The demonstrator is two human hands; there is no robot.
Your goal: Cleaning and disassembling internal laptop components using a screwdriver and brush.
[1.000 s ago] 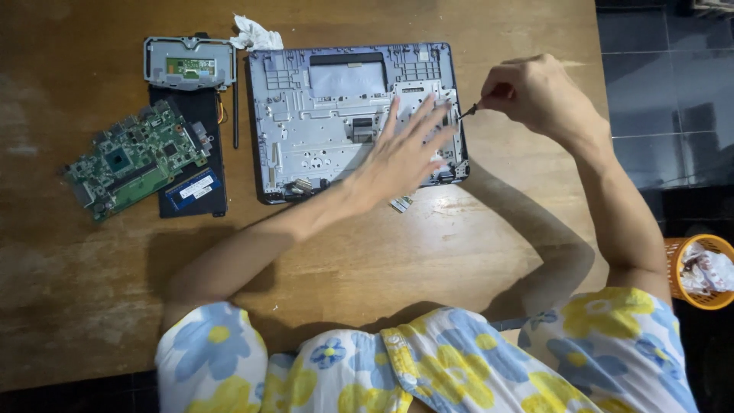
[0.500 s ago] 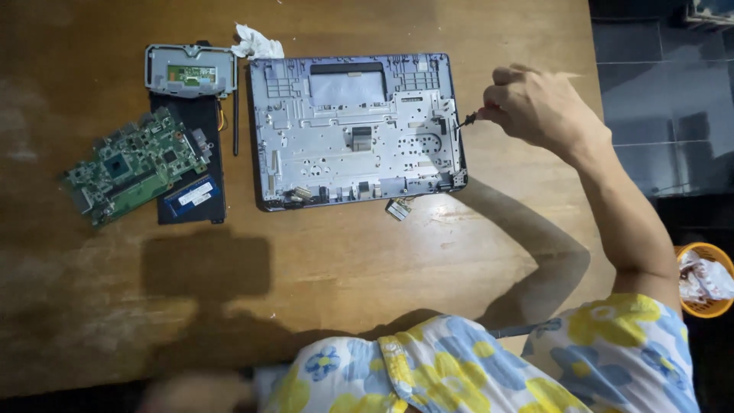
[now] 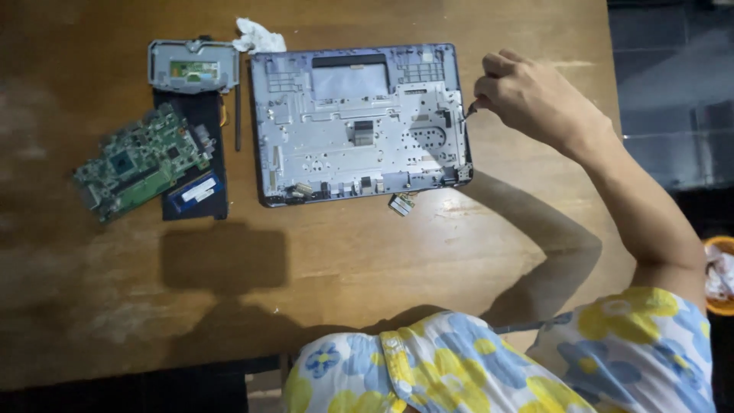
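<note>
The wooden surface [image 3: 367,260] takes up nearly the whole scene, brown and worn, with a dark tiled floor showing at the right. On its far half lies the opened laptop base [image 3: 359,122], a grey shell with its inner frame facing up, set a little askew. To the left of it sits a green circuit board [image 3: 141,162], tilted, overlapping a black flat panel [image 3: 195,153] that carries a small blue memory stick [image 3: 196,191]. Just beyond that panel is a grey touchpad module [image 3: 193,66], and a crumpled white tissue [image 3: 258,37] lies at the far edge between it and the laptop base. A thin dark rod [image 3: 238,115] lies along the gap left of the base. A tiny card [image 3: 401,203] rests just near the base's near edge.

The right hand [image 3: 535,95] hovers at the right edge of the laptop base, its fingers [image 3: 497,67] curled tightly around a small screwdriver [image 3: 471,108], whose tip meets the base's right rim. The left hand is out of sight. A small orange bowl [image 3: 719,275] sits at the far right.
</note>
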